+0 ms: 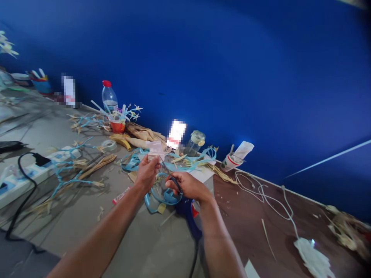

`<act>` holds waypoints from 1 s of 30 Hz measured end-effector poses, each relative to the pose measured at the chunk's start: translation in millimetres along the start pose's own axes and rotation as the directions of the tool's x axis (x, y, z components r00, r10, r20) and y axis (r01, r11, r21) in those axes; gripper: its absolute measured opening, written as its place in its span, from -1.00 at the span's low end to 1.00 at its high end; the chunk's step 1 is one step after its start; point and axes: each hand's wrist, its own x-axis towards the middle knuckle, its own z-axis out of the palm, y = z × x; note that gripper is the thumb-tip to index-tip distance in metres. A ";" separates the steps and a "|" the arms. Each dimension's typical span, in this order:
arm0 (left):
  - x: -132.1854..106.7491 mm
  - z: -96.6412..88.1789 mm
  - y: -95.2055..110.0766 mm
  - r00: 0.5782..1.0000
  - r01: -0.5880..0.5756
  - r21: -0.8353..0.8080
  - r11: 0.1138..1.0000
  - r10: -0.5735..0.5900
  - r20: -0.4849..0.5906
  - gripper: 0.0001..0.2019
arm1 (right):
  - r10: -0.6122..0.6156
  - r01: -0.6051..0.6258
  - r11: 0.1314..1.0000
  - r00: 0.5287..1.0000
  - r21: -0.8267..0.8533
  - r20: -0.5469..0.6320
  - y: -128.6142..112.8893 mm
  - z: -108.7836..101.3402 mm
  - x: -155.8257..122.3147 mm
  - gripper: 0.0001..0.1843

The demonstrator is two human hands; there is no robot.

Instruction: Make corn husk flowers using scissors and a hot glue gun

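My left hand is closed, pinching a thin pale pinkish piece that looks like paper or husk. Scissors with dark handles are in my right hand, its fingers wrapped through the grips. The blades point up and left, close to the pale piece; whether they touch it I cannot tell. Light blue ribbon lies in loops behind and below both hands. Under my right wrist is a dark blue glue gun, its cord running toward me.
A white power strip and blue-wrapped stems lie left. A red cup, a red-capped bottle, dried husks, a glass jar and a white cup line the blue wall. White cable trails right.
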 end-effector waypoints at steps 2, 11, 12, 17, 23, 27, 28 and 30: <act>0.3 -0.8 -0.5 1.000 0.023 0.003 1.000 -0.023 0.007 -0.67 | 0.007 -0.007 1.000 1.000 0.022 0.010 0.3 -1.3 -0.7 -0.63; -0.4 -0.7 0.5 0.994 0.069 -0.012 0.998 -0.068 0.080 -0.67 | 0.055 -0.058 0.996 0.998 0.065 0.044 0.0 -7.7 -3.3 -0.51; -0.4 -0.6 1.1 0.993 0.076 -0.025 0.997 -0.074 0.093 -0.69 | 0.059 -0.062 0.996 0.997 0.066 0.049 -0.4 -8.4 -3.6 -0.50; 1.8 -2.9 3.2 0.986 0.121 -0.047 0.992 -0.115 0.124 -0.79 | 0.062 -0.067 0.995 0.995 0.070 0.074 -1.7 -10.3 -5.3 -0.51; 3.1 -4.2 2.9 0.987 0.139 -0.006 0.990 -0.138 0.083 -0.78 | 0.092 -0.096 0.994 0.993 0.060 0.078 -3.2 -10.4 -6.0 -0.53; 3.6 -3.4 3.6 0.986 0.154 -0.002 0.988 -0.154 0.059 -0.80 | 0.103 -0.107 0.993 0.992 0.051 0.077 -4.5 -10.5 -6.9 -0.54; 3.8 -3.5 3.9 0.986 0.158 0.001 0.987 -0.158 0.059 -0.80 | 0.107 -0.111 0.993 0.991 0.048 0.077 -4.7 -10.6 -7.1 -0.54; 4.5 -4.4 4.3 0.984 0.164 0.012 0.986 -0.165 0.066 -0.79 | 0.112 -0.115 0.993 0.991 0.041 0.078 -4.8 -10.9 -7.4 -0.55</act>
